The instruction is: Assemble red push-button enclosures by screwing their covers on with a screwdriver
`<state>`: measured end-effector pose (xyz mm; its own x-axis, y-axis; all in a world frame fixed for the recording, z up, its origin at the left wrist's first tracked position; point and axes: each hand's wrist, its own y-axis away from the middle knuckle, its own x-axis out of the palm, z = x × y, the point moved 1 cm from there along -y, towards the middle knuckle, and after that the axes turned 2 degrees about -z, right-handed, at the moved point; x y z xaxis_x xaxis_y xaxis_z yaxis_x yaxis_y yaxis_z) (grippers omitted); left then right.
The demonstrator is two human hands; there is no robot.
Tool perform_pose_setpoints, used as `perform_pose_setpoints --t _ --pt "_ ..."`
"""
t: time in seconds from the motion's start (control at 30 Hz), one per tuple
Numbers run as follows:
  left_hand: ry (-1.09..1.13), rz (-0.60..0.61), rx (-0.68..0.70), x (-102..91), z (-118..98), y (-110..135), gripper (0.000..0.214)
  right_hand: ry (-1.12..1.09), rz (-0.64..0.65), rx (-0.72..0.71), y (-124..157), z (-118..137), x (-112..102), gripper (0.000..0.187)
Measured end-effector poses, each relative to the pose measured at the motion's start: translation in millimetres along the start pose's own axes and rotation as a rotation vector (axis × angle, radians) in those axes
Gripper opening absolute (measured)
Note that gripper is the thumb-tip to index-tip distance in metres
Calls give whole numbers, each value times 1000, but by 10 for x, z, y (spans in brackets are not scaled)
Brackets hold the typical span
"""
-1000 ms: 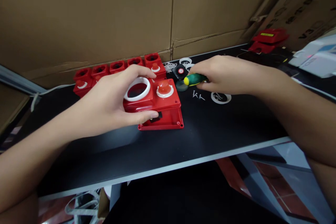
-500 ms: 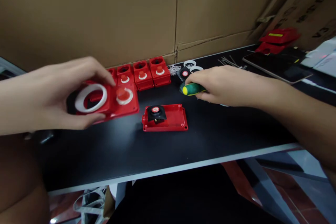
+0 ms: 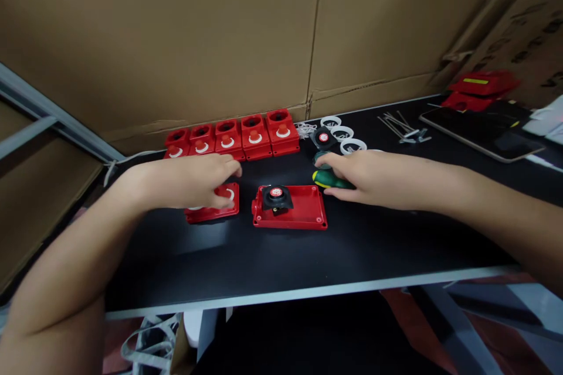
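Observation:
My left hand [image 3: 200, 180] is over a red plastic cover [image 3: 212, 214] lying on the black table. Its thumb and fingers are apart, and part of the cover is hidden beneath it. My right hand [image 3: 354, 179] is wrapped round the green and yellow handle of a screwdriver [image 3: 329, 179]; its shaft is not visible. Between the hands lies a red box base [image 3: 303, 206], its hollow side up. A black square part with a round red-and-white label [image 3: 277, 194] rests at the base's left end.
Several red housings [image 3: 255, 137] stand in a row along the cardboard wall [image 3: 197, 41]. White rings [image 3: 353, 146] and another black labelled part [image 3: 323, 137] lie behind my right hand. Farther right are cable ties [image 3: 398, 123], a phone [image 3: 475, 129] and a red device [image 3: 481, 89].
My left hand has lowered the red cover onto the table and its fingers have loosened. The right hand still grips the screwdriver, nearer the box base. The view has shifted slightly.

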<state>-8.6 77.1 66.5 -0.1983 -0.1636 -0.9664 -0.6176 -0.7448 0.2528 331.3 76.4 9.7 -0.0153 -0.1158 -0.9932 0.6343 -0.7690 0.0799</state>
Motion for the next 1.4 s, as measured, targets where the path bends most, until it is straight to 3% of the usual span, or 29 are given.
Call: perform_pose_setpoints --t 0.17,0.3,0.47,0.73,1.0,1.27,1.4 --pt "55 -117 136 14 -199 -126 36 -12 26 -14 17 127 56 47" --pt "101 -115 259 157 -147 -280 39 -51 27 -72 29 151 40 31" --pt "150 -102 350 309 -70 -407 48 1 -8 -71 21 119 1 31" --pt "214 -90 357 297 -54 -447 36 -21 6 -94 4 105 22 31" --pt "187 -67 345 271 -89 -394 63 6 36 -96 5 118 22 32" --pt "229 -123 401 342 -66 -501 32 -27 14 -100 -12 114 44 29" --pt "185 -219 371 342 -75 -536 26 -20 -23 -64 10 91 -3 41"
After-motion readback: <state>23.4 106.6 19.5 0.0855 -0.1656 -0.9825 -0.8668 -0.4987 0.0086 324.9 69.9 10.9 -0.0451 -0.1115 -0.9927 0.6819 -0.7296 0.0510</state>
